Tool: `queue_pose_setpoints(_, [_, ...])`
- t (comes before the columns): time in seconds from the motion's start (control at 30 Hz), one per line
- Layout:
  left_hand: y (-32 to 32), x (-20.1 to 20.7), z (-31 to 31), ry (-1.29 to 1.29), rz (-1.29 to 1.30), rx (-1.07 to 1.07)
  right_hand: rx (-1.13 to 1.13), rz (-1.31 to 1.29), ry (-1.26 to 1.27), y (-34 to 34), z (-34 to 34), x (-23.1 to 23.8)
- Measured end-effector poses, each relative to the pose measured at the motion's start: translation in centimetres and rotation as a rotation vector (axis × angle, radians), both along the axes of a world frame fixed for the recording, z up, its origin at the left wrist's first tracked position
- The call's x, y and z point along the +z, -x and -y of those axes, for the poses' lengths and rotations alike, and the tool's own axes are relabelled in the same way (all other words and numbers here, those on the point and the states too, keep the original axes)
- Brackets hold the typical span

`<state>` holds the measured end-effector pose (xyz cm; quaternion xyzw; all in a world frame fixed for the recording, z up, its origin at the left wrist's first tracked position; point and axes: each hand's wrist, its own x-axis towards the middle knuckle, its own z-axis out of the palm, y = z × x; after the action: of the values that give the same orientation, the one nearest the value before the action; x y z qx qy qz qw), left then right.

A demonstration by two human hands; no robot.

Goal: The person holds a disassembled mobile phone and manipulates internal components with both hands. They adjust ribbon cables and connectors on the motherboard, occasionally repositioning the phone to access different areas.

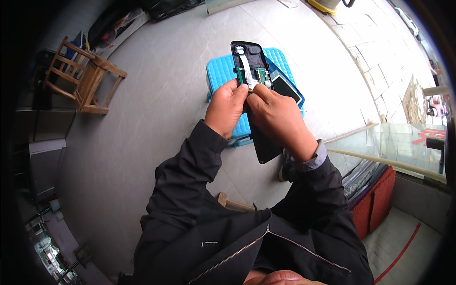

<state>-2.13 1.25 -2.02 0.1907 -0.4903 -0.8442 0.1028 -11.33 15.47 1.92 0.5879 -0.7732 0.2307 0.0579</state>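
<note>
A long black electronic device (251, 61), its casing opened, is held over a blue stool. A white ribbon cable (246, 69) runs down inside it beside a green circuit board (261, 76). My left hand (226, 107) is closed on the device's left edge, thumb near its middle. Over the middle and right side, my right hand (281, 114) has its fingers pinched together, close to a small brassy bit; what they hold is hidden. Below them the smooth black end (266, 143) of the device sticks out. A blue-edged tray (300, 95) with a dark flat panel (284, 89) lies on the stool.
The textured blue stool (219, 71) stands on a grey tiled floor (166, 42). At left is a small wooden chair (88, 83). A glass panel (389, 142) and a red fabric-covered item (375, 204) are at right. A wooden piece (235, 205) shows near my lap.
</note>
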Motion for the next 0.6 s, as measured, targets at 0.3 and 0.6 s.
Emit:
queue_pose_setpoints(0.3, [-0.5,0.6,4.5,0.006,-0.068,0.169,-0.148,0.053,0.001,4.2,-3.0,-0.7])
queue_pose_setpoints(0.6, [-1.7,2.5,8.0,0.012,-0.105,0.363,0.024,0.108,-0.267,3.8,-3.5,-6.8])
